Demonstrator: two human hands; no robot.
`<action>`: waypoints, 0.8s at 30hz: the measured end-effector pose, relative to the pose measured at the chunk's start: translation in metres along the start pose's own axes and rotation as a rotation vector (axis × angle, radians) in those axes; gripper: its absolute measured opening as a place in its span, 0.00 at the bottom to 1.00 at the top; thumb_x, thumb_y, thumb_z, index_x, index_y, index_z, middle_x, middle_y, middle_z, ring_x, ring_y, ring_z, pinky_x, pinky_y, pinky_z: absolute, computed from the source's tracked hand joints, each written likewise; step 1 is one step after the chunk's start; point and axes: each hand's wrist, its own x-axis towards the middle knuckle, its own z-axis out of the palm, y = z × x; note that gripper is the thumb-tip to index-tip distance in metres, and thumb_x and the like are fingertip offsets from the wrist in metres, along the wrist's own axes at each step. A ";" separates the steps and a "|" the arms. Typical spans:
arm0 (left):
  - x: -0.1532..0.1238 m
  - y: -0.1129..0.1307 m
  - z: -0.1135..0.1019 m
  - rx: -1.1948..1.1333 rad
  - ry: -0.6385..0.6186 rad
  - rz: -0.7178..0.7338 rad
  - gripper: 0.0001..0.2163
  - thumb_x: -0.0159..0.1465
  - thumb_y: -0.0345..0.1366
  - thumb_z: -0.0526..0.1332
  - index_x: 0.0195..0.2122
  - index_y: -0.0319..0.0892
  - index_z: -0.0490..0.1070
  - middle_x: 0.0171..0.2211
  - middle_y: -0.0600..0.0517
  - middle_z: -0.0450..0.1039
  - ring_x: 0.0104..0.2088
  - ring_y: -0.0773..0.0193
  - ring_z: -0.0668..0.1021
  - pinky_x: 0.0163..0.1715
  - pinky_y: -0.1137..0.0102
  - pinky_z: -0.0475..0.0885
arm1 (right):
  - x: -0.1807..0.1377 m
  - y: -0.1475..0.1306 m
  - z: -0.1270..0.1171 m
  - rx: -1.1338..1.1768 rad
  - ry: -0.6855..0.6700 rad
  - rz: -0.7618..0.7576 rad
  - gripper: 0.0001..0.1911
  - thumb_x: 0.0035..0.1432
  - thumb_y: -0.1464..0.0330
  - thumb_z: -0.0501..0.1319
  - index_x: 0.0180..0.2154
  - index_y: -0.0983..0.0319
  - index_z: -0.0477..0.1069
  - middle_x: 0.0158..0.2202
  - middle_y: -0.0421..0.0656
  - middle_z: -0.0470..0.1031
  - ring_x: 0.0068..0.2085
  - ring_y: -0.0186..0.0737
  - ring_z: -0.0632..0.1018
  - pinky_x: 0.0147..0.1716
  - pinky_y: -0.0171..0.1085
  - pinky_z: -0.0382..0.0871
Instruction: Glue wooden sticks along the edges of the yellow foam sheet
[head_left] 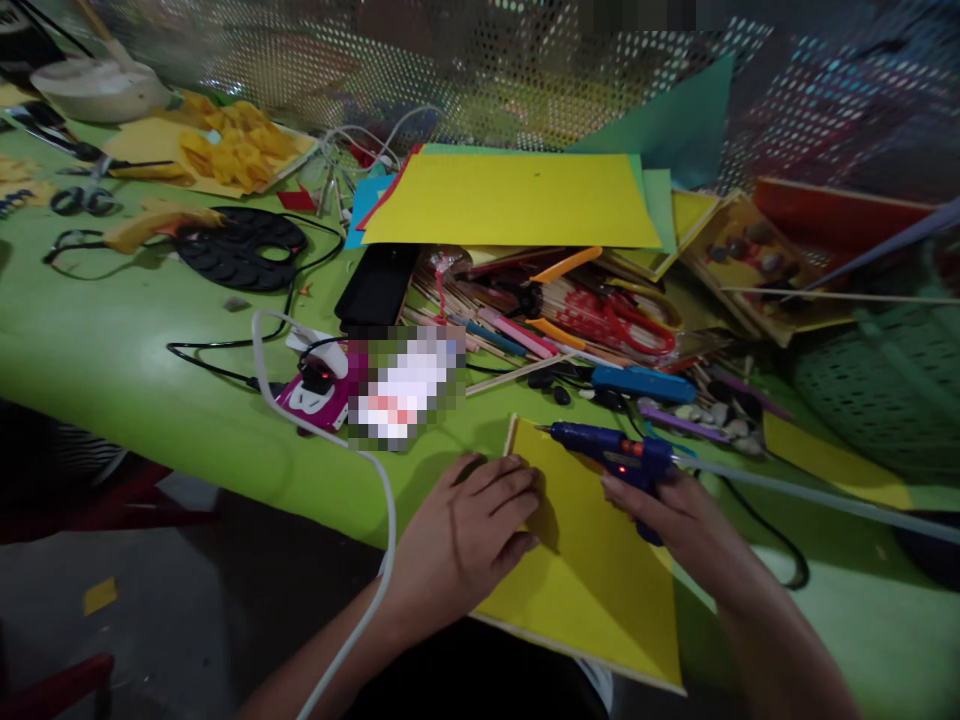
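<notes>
So the yellow sheet [592, 570] is lying flat at the near edge of the green table [112, 340], right in front of the person, with its near corner hanging a bit over the edge. The left hand [469, 525] is resting palm down on the sheet's left side, fingers loose and laid flat, not gripping anything. The right hand [667, 510] is wrapped around a blue glue gun [615, 452], which sits over the sheet's far edge with the nozzle pointing left toward the top corner; I can't tell if the tip actually touches the paper. A long glue stick [825, 495] pokes out the back of the gun off to the right. Just beyond the sheet there's a blue cutter [641, 382] and a messy pile of wooden sticks [540, 300] with red scissors [630, 320] on top. Left of that is a power strip [315, 395], with a white cable [375, 480] looping down past the left wrist. Further back sits a stack of coloured paper [510, 200], and way off left a black palette [240, 245].
</notes>
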 end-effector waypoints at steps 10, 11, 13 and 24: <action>0.000 0.000 0.002 0.019 0.023 -0.001 0.14 0.71 0.40 0.55 0.55 0.46 0.68 0.61 0.52 0.69 0.63 0.61 0.67 0.63 0.56 0.58 | 0.001 0.003 0.002 -0.001 -0.018 -0.026 0.25 0.59 0.53 0.61 0.52 0.60 0.76 0.43 0.46 0.81 0.47 0.54 0.77 0.45 0.46 0.73; -0.001 0.000 0.002 0.020 0.026 -0.002 0.14 0.70 0.40 0.55 0.55 0.46 0.68 0.60 0.52 0.70 0.63 0.62 0.67 0.63 0.56 0.58 | 0.001 0.003 0.001 -0.001 -0.012 -0.030 0.25 0.59 0.53 0.61 0.53 0.60 0.75 0.44 0.46 0.81 0.47 0.54 0.77 0.46 0.46 0.73; -0.001 0.000 0.001 0.019 0.028 0.000 0.14 0.70 0.40 0.56 0.54 0.46 0.69 0.60 0.52 0.70 0.63 0.62 0.68 0.63 0.56 0.59 | 0.000 0.003 -0.001 -0.003 0.009 -0.031 0.26 0.58 0.53 0.62 0.53 0.59 0.76 0.44 0.46 0.81 0.47 0.54 0.78 0.45 0.46 0.74; -0.001 -0.001 0.000 0.005 0.024 0.000 0.13 0.70 0.40 0.55 0.54 0.46 0.68 0.61 0.53 0.69 0.63 0.62 0.67 0.63 0.56 0.58 | 0.000 0.002 -0.001 -0.004 -0.015 -0.018 0.25 0.58 0.52 0.62 0.51 0.61 0.77 0.40 0.45 0.81 0.44 0.52 0.78 0.43 0.45 0.74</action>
